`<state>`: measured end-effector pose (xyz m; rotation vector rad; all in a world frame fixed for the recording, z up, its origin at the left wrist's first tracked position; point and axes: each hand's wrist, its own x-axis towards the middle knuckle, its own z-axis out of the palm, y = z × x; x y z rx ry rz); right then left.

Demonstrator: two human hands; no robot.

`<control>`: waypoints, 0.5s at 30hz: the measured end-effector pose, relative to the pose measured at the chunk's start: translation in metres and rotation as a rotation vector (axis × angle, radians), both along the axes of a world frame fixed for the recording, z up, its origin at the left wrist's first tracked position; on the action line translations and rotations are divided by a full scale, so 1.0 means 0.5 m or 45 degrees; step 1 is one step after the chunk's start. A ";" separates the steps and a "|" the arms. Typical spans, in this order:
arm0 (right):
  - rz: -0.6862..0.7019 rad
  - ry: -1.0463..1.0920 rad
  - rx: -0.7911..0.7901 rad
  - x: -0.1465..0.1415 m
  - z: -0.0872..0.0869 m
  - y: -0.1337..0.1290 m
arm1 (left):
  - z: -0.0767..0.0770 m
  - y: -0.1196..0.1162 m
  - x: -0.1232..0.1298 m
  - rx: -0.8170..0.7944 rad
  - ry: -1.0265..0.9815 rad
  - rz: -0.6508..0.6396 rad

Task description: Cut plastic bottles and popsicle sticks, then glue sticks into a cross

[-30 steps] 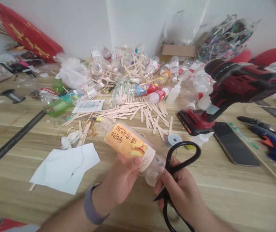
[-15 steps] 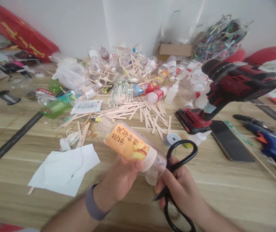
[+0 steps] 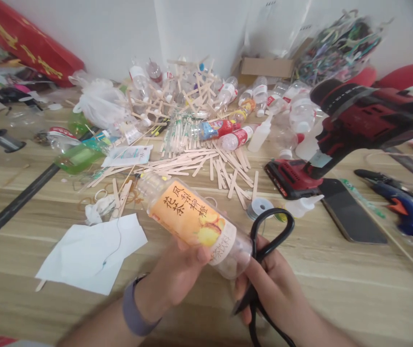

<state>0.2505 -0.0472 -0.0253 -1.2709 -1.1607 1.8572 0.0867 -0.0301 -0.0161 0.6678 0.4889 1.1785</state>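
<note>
Here, left hand (image 3: 172, 272) gripping one bottle (image 3: 190, 219), right hand (image 3: 277, 277) clutching one pair of scissors (image 3: 252, 295)

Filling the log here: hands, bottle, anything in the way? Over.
Left hand gripping orange-labelled plastic bottle, tilted. Right hand holding black-handled scissors beside bottle's base. Cordless drill beyond right hand, not touching.

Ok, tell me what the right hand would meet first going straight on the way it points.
Most likely the orange-labelled bottle, at its base end; the right hand looks very close to it, though depth makes actual contact unclear.
</note>
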 end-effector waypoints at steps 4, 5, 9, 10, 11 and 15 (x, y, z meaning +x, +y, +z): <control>-0.029 -0.269 0.406 0.007 -0.012 0.006 | 0.002 -0.001 0.003 -0.102 -0.044 0.023; -0.028 -0.369 0.558 0.010 -0.016 0.008 | 0.001 0.000 0.002 -0.146 -0.070 0.031; 0.036 -0.583 1.067 0.018 -0.025 0.011 | 0.004 0.015 -0.012 -0.393 -0.207 0.202; 0.046 -0.589 1.156 0.018 -0.024 0.010 | 0.008 0.022 -0.018 -0.436 -0.234 0.305; 0.045 -0.586 1.218 0.019 -0.022 0.009 | 0.014 0.028 -0.023 -0.457 -0.262 0.396; -0.114 -0.466 1.203 0.021 -0.004 0.015 | 0.035 0.041 -0.034 -0.561 -0.389 0.378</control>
